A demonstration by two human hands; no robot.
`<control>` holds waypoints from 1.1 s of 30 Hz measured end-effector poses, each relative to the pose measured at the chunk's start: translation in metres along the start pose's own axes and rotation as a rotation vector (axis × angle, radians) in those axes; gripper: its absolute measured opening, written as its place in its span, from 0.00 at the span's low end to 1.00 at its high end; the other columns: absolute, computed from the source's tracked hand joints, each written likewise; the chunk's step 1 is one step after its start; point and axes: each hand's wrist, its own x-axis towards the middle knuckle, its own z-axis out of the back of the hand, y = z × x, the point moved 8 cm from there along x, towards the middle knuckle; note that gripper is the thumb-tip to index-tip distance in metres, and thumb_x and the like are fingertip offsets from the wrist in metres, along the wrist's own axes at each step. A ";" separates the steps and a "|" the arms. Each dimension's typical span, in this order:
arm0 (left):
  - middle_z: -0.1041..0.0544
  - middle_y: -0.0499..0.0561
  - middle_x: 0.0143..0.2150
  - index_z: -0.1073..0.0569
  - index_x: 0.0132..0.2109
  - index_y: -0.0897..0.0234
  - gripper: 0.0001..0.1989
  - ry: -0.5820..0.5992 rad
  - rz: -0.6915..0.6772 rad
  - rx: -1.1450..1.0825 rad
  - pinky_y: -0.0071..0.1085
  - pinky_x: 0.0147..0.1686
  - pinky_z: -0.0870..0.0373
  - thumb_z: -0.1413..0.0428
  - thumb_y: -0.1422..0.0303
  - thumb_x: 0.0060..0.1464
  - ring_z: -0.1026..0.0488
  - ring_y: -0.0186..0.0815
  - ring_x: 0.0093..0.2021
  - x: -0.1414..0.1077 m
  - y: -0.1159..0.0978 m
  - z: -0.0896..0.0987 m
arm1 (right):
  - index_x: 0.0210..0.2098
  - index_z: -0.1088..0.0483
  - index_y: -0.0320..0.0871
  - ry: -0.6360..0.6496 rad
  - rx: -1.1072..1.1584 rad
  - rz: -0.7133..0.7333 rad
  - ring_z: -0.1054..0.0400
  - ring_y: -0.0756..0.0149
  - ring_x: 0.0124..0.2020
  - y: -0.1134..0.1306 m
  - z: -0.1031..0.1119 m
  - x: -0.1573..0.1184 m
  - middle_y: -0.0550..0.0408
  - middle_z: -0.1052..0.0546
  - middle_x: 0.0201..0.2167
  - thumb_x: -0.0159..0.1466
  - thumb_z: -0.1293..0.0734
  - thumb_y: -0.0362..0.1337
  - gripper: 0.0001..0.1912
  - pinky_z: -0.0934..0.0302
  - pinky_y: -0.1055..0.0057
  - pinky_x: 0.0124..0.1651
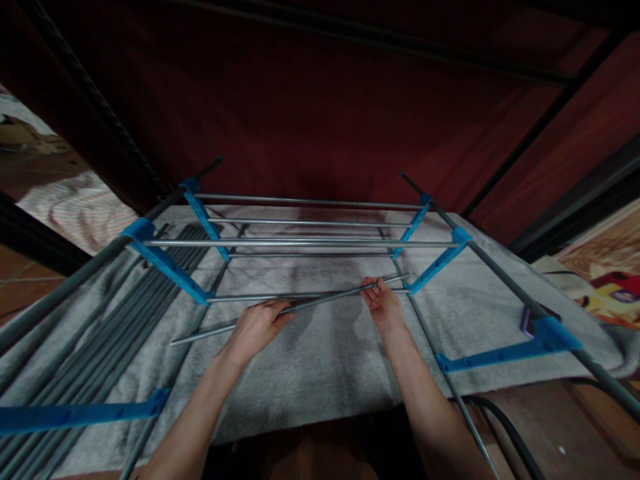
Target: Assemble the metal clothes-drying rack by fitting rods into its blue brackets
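A loose grey metal tube (325, 300) lies slantwise across both hands, its left end lower and nearer me. My left hand (260, 323) is closed over it left of the middle, palm down. Toward its right end, my right hand (383, 301) pinches it between thumb and fingers, palm partly up. Around the hands stands a rack frame of grey tubes with blue plastic brackets (173, 270). Several crossbars (300, 243) join the left and right brackets at the far side. The nearest crossbar (240, 297) runs just behind the held tube.
Several loose grey tubes (115, 333) lie side by side at the left on a grey blanket (310, 373). Near brackets (500, 353) jut inward on both sides. A phone-like object (527, 321) lies behind the right rail. Dark red fabric (300, 120) hangs behind the rack.
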 end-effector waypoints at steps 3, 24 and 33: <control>0.20 0.53 0.49 0.25 0.53 0.58 0.20 -0.009 -0.039 0.000 0.36 0.46 0.30 0.54 0.57 0.63 0.23 0.45 0.47 0.001 -0.005 -0.002 | 0.30 0.30 0.45 -0.010 -0.013 -0.011 0.24 0.69 0.31 -0.002 0.000 0.000 0.58 0.20 0.27 0.67 0.39 0.36 0.10 0.30 0.71 0.40; 0.22 0.54 0.49 0.30 0.52 0.60 0.18 -0.101 -0.128 -0.032 0.35 0.45 0.31 0.58 0.58 0.66 0.24 0.42 0.46 0.001 -0.013 0.004 | 0.28 0.31 0.45 -0.077 0.007 -0.038 0.24 0.70 0.29 0.004 0.000 -0.004 0.58 0.20 0.25 0.64 0.39 0.32 0.10 0.30 0.72 0.37; 0.22 0.54 0.49 0.29 0.51 0.61 0.19 -0.107 -0.138 -0.008 0.36 0.44 0.31 0.59 0.58 0.66 0.24 0.42 0.46 0.000 -0.015 0.007 | 0.28 0.31 0.45 -0.064 0.013 -0.034 0.24 0.70 0.28 0.004 -0.001 -0.003 0.59 0.21 0.25 0.64 0.39 0.32 0.09 0.29 0.73 0.37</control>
